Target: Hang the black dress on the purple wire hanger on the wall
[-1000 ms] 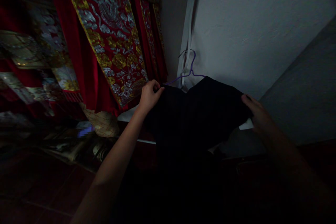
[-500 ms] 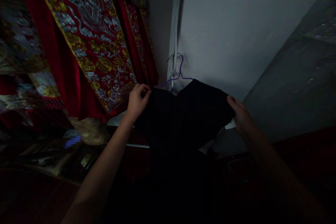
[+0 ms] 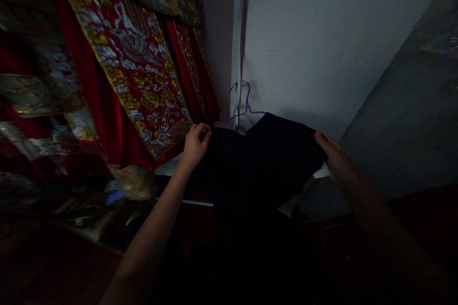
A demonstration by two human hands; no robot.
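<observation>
A dark, short-sleeved garment (image 3: 250, 167), looking like a shirt, hangs on a thin purple hanger (image 3: 247, 105). The hanger's hook sits at a pale vertical strip (image 3: 237, 57) on the wall. My left hand (image 3: 196, 143) pinches the garment near its left shoulder. At the opposite sleeve, my right hand (image 3: 332, 152) grips the edge, thumb on top and its other fingers mostly hidden. Something white (image 3: 322, 170) shows just below that sleeve. The garment's lower part is lost in darkness.
Red cloth hangings (image 3: 143, 71) with gold and silver embroidery fill the left side. Under them lie a tan patterned cloth (image 3: 134, 181) and dim clutter with a blurred blue patch (image 3: 115, 196). A pale wall (image 3: 322, 33) stands behind the hanger; shiny clear sheeting (image 3: 415, 105) covers the right.
The whole view has shifted, so garment, hanger and hangings sit slightly lower and further right. Both hands keep the same hold on the garment.
</observation>
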